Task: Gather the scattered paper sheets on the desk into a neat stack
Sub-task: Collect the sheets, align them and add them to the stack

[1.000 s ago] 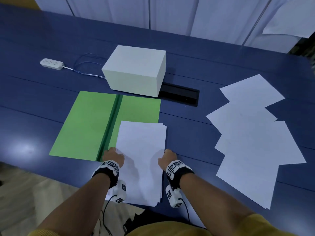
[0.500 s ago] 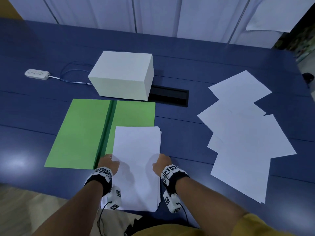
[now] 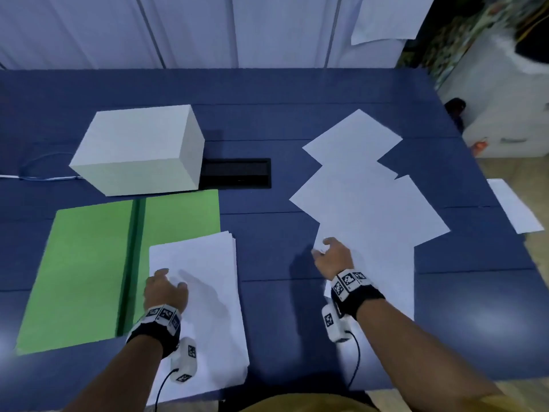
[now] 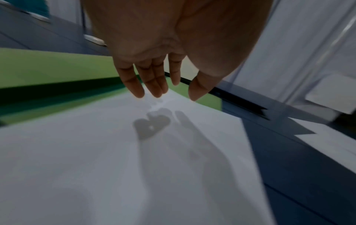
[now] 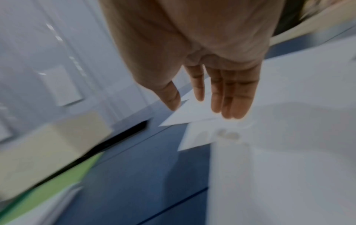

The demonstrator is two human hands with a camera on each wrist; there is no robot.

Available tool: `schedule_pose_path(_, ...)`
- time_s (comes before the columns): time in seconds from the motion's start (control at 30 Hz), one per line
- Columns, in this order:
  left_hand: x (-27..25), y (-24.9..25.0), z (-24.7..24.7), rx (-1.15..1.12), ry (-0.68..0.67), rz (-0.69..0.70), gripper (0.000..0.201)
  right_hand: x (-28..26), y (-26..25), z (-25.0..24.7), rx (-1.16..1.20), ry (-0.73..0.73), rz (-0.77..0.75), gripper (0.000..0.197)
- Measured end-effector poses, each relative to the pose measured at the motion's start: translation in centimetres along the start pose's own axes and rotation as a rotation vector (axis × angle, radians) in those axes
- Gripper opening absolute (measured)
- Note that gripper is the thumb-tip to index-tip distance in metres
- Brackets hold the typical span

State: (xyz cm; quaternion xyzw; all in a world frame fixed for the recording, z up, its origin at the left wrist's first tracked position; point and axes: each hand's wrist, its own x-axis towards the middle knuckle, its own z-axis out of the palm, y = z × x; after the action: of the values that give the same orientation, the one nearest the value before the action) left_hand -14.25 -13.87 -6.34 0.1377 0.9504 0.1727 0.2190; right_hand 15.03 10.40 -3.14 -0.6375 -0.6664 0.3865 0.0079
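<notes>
A gathered stack of white paper [image 3: 202,298] lies at the desk's near edge, partly over a green folder [image 3: 89,263]. My left hand [image 3: 166,288] hovers over the stack's left part with straight, relaxed fingers [image 4: 154,85] and holds nothing. Several loose white sheets [image 3: 365,203] lie fanned and overlapping on the right of the blue desk [image 3: 267,257]. My right hand [image 3: 329,254] is over the near left corner of those sheets [image 5: 192,115], fingers [image 5: 229,97] straight, nothing gripped.
A white box [image 3: 139,150] stands behind the folder, with a black cable slot [image 3: 237,173] to its right. One more white sheet [image 3: 514,206] lies past the desk's right edge. A thin cable [image 3: 38,173] runs along the far left.
My right hand left the stack's right edge and moved right to the loose sheets. The left hand shifted from the stack's left edge to above it. The head view turned right.
</notes>
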Motion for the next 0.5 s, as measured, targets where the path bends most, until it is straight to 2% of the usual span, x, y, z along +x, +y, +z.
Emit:
schedule_pose_path(0.07, -1.1, 3.5, 1.5, -0.076, -0.047, 0.103, 0.051, 2.1, 4.3, -4.2, -0.052, 0.131, 0.157, 0.056)
schedule_pose_path(0.13, -2.7, 7.5, 3.5, -0.136, -0.145, 0.197, 0.045, 3.3, 8.2, -7.7, -0.180, 0.187, 0.320, 0.065)
schedule_pose_path(0.27, -6.8, 15.4, 8.6, -0.069, -0.347, 0.366, 0.036, 4.3, 13.6, -11.5, -0.220, 0.153, 0.508, 0.081)
schedule_pose_path(0.4, -10.8, 21.4, 14.4, -0.060, -0.623, 0.314, 0.056, 4.5, 16.2, -10.7, -0.167, 0.141, 0.490, 0.084)
schedule_pose_path(0.5, -13.5, 24.2, 18.0, -0.013, -0.679, 0.294, 0.067, 4.8, 16.7, -9.3, -0.086, 0.149, 0.439, 0.081)
